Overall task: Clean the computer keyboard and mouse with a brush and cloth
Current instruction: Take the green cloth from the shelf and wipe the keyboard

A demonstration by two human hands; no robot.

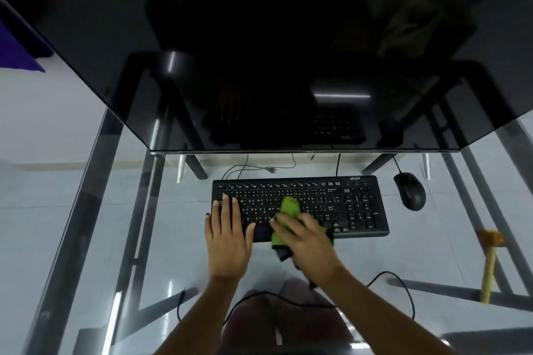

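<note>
A black keyboard [357,204] lies on a glass desk in front of a dark monitor. My left hand [227,236] rests flat on the keyboard's left end, fingers spread over the keys. My right hand [305,242] grips a green cloth [289,206] with a dark edge and presses it on the middle keys. A black mouse [410,191] sits to the right of the keyboard, untouched. A brush with a pale yellow handle and orange head [489,262] lies at the right side of the desk.
The large black monitor [288,66] fills the upper half of the view, its lower edge just behind the keyboard. Cables [398,282] run across the glass desk top [173,210] near me and behind the keyboard. Metal desk legs show through the glass.
</note>
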